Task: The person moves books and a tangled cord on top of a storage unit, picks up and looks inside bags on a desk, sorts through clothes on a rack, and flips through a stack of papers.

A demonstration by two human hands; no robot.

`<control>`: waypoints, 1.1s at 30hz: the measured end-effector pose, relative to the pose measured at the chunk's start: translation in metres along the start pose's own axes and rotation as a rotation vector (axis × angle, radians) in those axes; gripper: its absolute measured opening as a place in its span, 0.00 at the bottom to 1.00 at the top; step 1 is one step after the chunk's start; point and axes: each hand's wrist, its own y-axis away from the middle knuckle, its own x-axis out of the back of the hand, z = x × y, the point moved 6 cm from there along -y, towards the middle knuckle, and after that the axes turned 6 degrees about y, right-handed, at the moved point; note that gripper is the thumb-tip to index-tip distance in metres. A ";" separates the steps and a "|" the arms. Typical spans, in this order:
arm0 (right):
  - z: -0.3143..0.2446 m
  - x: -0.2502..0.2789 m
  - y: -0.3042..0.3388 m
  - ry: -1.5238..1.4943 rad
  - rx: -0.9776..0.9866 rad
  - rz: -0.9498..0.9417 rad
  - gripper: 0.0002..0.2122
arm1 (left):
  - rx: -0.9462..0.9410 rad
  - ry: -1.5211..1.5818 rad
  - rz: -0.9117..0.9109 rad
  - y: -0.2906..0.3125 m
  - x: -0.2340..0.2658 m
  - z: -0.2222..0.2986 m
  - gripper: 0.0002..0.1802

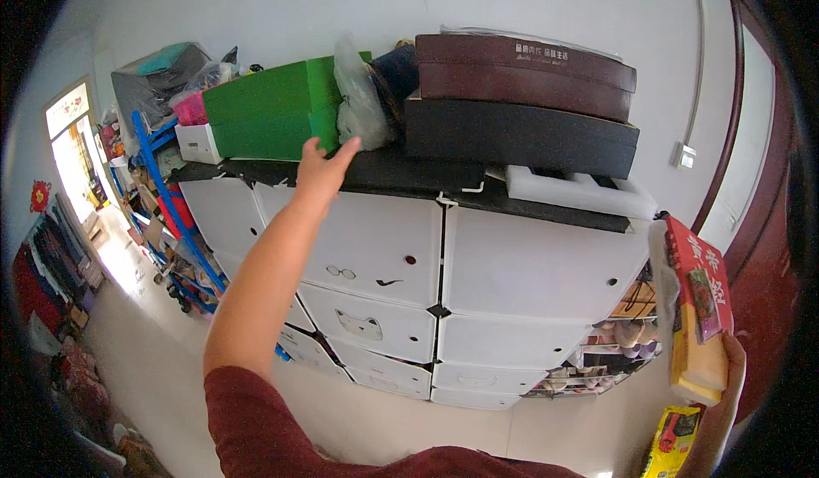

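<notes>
My left hand (pixel 322 175) is stretched out over the cabinet top, fingers apart and holding nothing. Just beyond it stand a green box (pixel 273 111) and a crumpled translucent plastic bag (pixel 358 94); whether the fingertips touch either one I cannot tell. At the right edge my right hand (pixel 734 363) is closed around a bundle, its fingers partly hidden. That bundle includes a red printed package (pixel 695 260) and a pale yellow block-like pack (pixel 699 354). Below it, by my right forearm, shows a bright yellow package (pixel 671 444); what supports it is unclear.
White cabinet doors (pixel 529 265) stand below the black top (pixel 409 171). A maroon box (pixel 520 77) rests on a black box (pixel 520 132), beside white foam (pixel 580 192). Left are a blue metal frame (pixel 183 213) and clutter; a shoe rack (pixel 597 358) stands right.
</notes>
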 end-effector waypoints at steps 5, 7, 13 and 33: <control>0.026 -0.142 0.062 0.091 0.094 -0.047 0.14 | -0.070 -0.879 -0.453 -0.058 -0.026 0.004 0.44; 0.026 -0.130 0.062 0.111 0.101 -0.057 0.15 | 0.127 -0.540 -0.539 -0.071 -0.045 -0.004 0.47; 0.067 -0.224 0.068 0.233 0.043 -0.224 0.17 | 0.139 -0.514 -0.449 -0.139 -0.100 -0.046 0.46; 0.187 -0.468 0.090 0.250 -0.381 -0.544 0.13 | -1.572 -0.720 -0.208 -0.120 -0.058 0.004 0.31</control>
